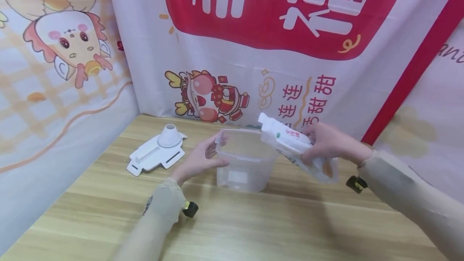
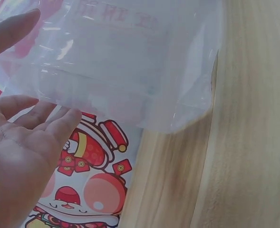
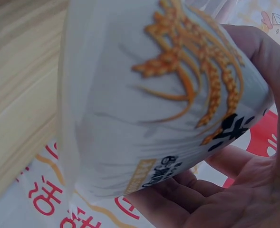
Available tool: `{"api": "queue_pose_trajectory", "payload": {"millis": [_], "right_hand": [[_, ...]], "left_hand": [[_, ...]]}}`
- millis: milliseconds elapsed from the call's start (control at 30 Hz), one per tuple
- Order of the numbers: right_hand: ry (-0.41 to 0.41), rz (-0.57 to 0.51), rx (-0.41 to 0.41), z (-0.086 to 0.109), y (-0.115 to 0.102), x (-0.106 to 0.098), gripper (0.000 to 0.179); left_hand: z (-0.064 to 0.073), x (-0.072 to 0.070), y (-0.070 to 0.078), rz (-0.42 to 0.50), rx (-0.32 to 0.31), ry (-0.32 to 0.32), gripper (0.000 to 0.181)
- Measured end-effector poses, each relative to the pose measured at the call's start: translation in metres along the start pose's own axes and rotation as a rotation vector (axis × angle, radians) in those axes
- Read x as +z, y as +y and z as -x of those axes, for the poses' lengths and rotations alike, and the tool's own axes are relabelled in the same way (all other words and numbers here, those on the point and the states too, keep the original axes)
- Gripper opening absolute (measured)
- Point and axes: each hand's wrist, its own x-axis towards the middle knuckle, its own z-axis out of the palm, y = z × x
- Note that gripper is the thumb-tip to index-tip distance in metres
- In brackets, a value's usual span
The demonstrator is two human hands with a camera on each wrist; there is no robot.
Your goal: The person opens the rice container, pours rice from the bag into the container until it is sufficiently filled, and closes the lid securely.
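Observation:
My right hand (image 1: pixel 328 144) grips a white plastic rice bag (image 1: pixel 284 134) printed with golden grain ears. The bag is tilted, with its narrow top end over the right rim of a clear plastic container (image 1: pixel 246 174). In the right wrist view the bag's printed face (image 3: pixel 130 118) fills the middle, with my thumb and fingers around it. My left hand (image 1: pixel 199 158) is at the container's left side, thumb and fingers spread about its corner. From the left wrist view, my fingers (image 2: pixel 59 126) lie relaxed along the container wall (image 2: pixel 116 90). The container stands upright, uncovered.
A white plastic lid-like piece (image 1: pixel 156 158) with a cone-shaped cup (image 1: pixel 169 136) on it lies at the left on the wooden table (image 1: pixel 232 224). A printed cloth (image 1: pixel 145 43) hangs close behind the container, and another cloth (image 1: pixel 69 124) borders the table's left side.

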Motion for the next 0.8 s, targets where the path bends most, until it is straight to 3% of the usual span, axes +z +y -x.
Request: {"api": "queue_pose_trajectory", "payload": {"millis": [200, 567, 800], "right_hand": [[-0.016, 0.056, 0.017, -0.003, -0.009, -0.005, 0.064], [-0.037, 0.194, -0.022, -0.011, -0.029, -0.016, 0.059], [-0.061, 0.224, -0.023, -0.01, -0.04, -0.021, 0.055]], "left_hand": [[0.0, -0.002, 0.001, -0.002, -0.004, 0.004, 0.09], [0.0, 0.001, 0.003, -0.006, -0.031, 0.018, 0.083], [0.001, 0.001, 0.006, 0.01, -0.041, 0.02, 0.083]]}}
